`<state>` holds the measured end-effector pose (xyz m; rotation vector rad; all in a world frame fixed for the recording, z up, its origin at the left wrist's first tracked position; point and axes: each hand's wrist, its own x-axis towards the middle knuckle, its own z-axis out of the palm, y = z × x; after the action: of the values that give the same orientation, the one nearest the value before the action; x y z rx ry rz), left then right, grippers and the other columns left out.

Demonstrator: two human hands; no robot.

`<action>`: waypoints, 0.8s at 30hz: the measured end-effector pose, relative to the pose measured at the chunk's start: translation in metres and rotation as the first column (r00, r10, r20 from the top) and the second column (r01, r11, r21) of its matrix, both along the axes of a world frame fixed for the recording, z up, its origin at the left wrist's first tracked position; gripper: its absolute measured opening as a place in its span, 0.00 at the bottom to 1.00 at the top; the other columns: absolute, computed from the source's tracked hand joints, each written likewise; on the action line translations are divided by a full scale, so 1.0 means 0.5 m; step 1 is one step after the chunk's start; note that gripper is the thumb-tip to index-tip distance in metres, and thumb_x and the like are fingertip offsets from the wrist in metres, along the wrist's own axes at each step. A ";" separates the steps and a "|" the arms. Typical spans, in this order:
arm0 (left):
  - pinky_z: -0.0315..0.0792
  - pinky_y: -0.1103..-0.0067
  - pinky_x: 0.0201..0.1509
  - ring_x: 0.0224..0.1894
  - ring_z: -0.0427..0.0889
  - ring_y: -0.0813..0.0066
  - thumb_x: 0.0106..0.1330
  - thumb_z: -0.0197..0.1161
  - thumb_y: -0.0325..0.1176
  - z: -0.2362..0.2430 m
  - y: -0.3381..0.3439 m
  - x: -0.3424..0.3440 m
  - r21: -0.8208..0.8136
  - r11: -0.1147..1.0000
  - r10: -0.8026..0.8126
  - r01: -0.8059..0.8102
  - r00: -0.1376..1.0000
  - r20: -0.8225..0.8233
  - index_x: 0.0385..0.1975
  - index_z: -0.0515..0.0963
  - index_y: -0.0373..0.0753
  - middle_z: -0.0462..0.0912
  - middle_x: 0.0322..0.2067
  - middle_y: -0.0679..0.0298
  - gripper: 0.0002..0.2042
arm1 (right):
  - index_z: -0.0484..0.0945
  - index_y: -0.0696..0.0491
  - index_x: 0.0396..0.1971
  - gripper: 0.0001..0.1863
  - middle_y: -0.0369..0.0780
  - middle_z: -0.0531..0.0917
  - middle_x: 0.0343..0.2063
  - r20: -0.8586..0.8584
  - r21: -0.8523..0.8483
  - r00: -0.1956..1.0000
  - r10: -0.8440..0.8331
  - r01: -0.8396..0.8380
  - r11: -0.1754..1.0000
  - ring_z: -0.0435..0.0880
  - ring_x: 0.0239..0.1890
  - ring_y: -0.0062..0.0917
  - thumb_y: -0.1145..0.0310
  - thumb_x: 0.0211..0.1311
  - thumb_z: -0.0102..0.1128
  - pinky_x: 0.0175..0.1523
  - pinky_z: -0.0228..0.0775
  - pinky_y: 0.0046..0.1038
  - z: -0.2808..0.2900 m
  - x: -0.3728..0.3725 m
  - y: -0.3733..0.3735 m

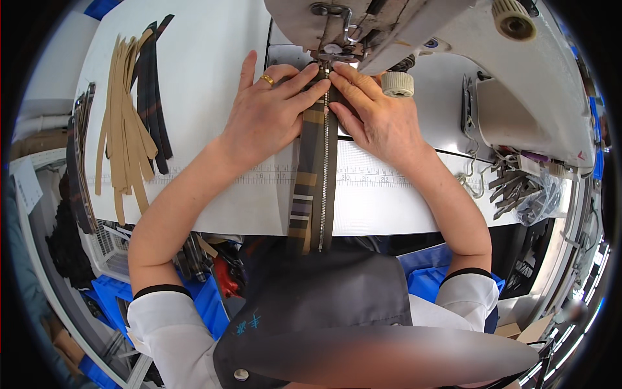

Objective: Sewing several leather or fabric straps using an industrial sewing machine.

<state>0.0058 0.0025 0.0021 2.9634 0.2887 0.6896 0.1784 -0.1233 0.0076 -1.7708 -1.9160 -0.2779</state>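
A long metal-toothed zipper [323, 175] on dark tape runs from under the sewing machine's presser foot [326, 58] toward me, past the table's front edge. Along its left side lies a plaid fabric strip [303, 188] in brown, grey, black and white. My left hand [272, 104] rests palm down with spread fingers, its fingertips pressing the zipper and strip just in front of the foot. A gold ring is on one finger. From the other side, my right hand [379, 113] touches the zipper tape's right edge, fingers stretched forward and thumb apart.
Tan strips [123, 123] and dark strips [150, 97] lie on the table's left. A printed ruler scale [376, 178] crosses the tabletop. Thread snips [467, 107], loose cord and a bundle of grey strips [512, 185] lie right. Blue bins [427, 275] stand below.
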 end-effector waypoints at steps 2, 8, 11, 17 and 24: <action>0.45 0.48 0.69 0.52 0.73 0.72 0.48 0.65 0.27 0.000 0.000 -0.001 -0.014 1.000 -0.002 0.002 1.000 0.005 0.51 0.77 0.49 0.77 0.54 0.70 0.25 | 0.82 0.54 0.29 0.12 0.39 0.82 0.34 0.003 0.003 1.000 -0.003 0.003 1.000 0.77 0.45 0.35 0.60 0.56 0.62 0.48 0.67 0.35 0.000 -0.001 0.001; 0.45 0.49 0.69 0.53 0.73 0.73 0.48 0.65 0.27 0.001 0.001 0.003 -0.013 1.000 0.020 -0.020 1.000 0.001 0.51 0.78 0.49 0.78 0.53 0.70 0.25 | 0.82 0.55 0.34 0.13 0.40 0.83 0.36 -0.006 0.001 1.000 0.002 -0.002 1.000 0.77 0.45 0.36 0.62 0.54 0.64 0.49 0.68 0.36 0.002 0.002 0.004; 0.45 0.49 0.69 0.52 0.73 0.74 0.47 0.66 0.27 -0.002 0.002 0.005 0.009 1.000 0.020 -0.021 0.999 0.028 0.50 0.78 0.49 0.78 0.52 0.70 0.25 | 0.82 0.54 0.40 0.15 0.40 0.83 0.38 -0.044 -0.009 0.999 -0.003 0.003 1.000 0.77 0.44 0.37 0.63 0.54 0.65 0.49 0.68 0.35 0.002 0.003 0.005; 0.47 0.44 0.66 0.54 0.73 0.77 0.46 0.67 0.28 -0.019 0.000 0.001 0.107 0.994 -0.004 -0.006 0.996 0.088 0.49 0.79 0.53 0.78 0.51 0.73 0.25 | 0.81 0.54 0.44 0.16 0.40 0.83 0.43 -0.057 0.017 0.998 0.009 -0.008 1.000 0.77 0.43 0.37 0.65 0.55 0.64 0.49 0.68 0.35 -0.003 0.004 0.006; 0.46 0.43 0.65 0.53 0.73 0.76 0.52 0.67 0.35 -0.015 -0.004 -0.001 0.082 0.996 0.027 -0.031 0.998 0.051 0.48 0.79 0.54 0.78 0.52 0.75 0.20 | 0.81 0.54 0.44 0.17 0.39 0.83 0.44 -0.003 0.006 1.000 -0.021 0.021 1.000 0.78 0.42 0.36 0.64 0.55 0.64 0.47 0.68 0.35 0.000 0.004 0.005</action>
<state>0.0055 0.0006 -0.0052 3.0200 0.3075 0.7970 0.1804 -0.1206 0.0074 -1.7871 -1.8938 -0.2876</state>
